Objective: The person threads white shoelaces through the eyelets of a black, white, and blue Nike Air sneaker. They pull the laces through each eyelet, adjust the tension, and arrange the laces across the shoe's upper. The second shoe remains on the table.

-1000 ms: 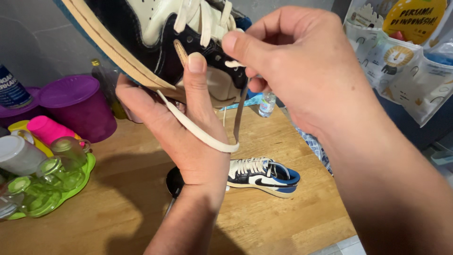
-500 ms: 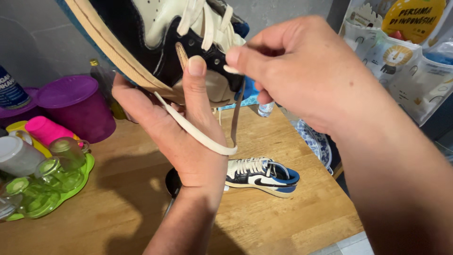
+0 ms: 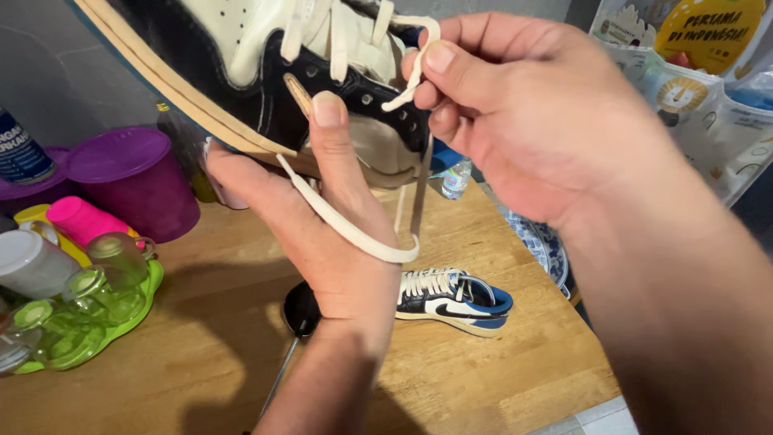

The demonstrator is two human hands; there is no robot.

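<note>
Below both hands lies the wooden table [image 3: 451,379]. The left hand [image 3: 322,234] grips the raised sneaker [image 3: 266,72] from beneath. Under its wrist sits a second sneaker [image 3: 455,300]. The right hand [image 3: 515,121] pinches the cream lace [image 3: 415,76] beside the eyelets.

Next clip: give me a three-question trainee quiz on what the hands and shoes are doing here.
1. True or false: the left hand holds the raised shoe from below.
2. What does the right hand pinch? A) a spoon B) the cream lace end C) a bottle
3. Where is the second shoe?

Key: 1. True, its thumb lies on the shoe's side. 2. B. 3. Lying on the wooden table, below the hands.
</note>
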